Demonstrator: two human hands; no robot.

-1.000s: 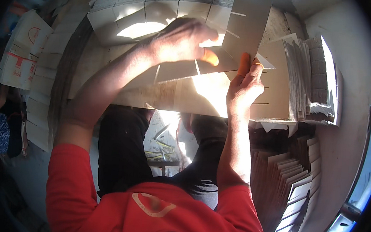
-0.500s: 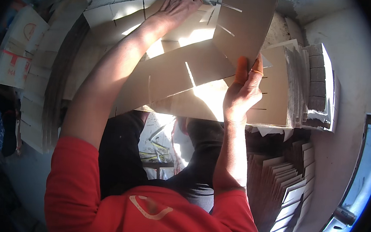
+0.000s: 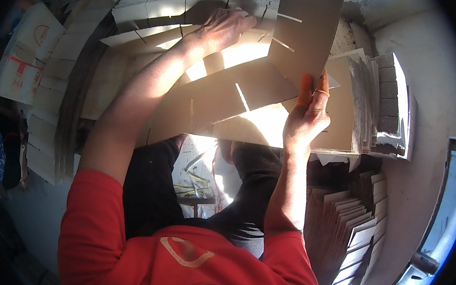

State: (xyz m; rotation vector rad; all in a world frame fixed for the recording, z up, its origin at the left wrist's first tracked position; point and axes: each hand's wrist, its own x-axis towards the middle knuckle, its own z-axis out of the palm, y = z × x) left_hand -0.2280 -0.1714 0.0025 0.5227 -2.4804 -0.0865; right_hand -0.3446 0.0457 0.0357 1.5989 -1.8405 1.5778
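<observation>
My left hand [image 3: 223,29] reaches to the far side, its fingers curled over the upper edge of a slotted cardboard strip [image 3: 131,39]. That strip stands just in front of the far stack of slotted cardboard [image 3: 166,10]; the fingertips are partly hidden. My right hand [image 3: 305,119], with orange covers on thumb and forefinger, pinches the lower end of a tall brown slotted cardboard strip [image 3: 307,39]. From that grip a second slotted strip [image 3: 215,96] slants down to the left toward my lap. Whether the two strips interlock there cannot be made out.
Stacks of cardboard [image 3: 340,106] stand at the right, with more strips [image 3: 347,221] below them. A long row of cardboard [image 3: 49,101] and a white box with red print [image 3: 23,54] are at the left. Yellowish scraps [image 3: 195,183] lie between my legs.
My left hand has moved slightly right and nearer, and the strip under it has come away from the far stack. My right hand and its strips have shifted a little right.
</observation>
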